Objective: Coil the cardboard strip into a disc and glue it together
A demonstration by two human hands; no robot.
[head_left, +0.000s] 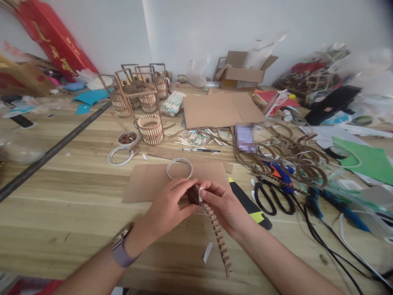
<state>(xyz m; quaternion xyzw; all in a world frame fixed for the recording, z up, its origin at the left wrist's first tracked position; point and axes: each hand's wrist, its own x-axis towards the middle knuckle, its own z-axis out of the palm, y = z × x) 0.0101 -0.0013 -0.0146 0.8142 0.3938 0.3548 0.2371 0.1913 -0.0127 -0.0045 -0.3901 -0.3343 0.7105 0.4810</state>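
Note:
My left hand [172, 205] is closed around a small dark brown rounded piece [193, 195], which looks like a tight coil. From it a corrugated cardboard strip [219, 237] trails down toward the table's near edge. Between thumb and fingers, my right hand [219, 200] pinches a small white piece of tape or paper [200, 194] against the coil's right side. Fingers hide part of the coil. Just beyond my hands, a roll of white tape [168, 169] lies on a flat cardboard sheet [141, 182]. Another white scrap [208, 252] rests left of the strip.
Black-handled scissors [259, 200], a black-and-yellow cutter [242, 200] and a blue glue gun [284, 176] lie to the right, with cables [319, 237]. Behind are cardboard rings [285, 151], a slatted basket [150, 130], handled lantern-like baskets [147, 100] and a bowl of brown balls [127, 138].

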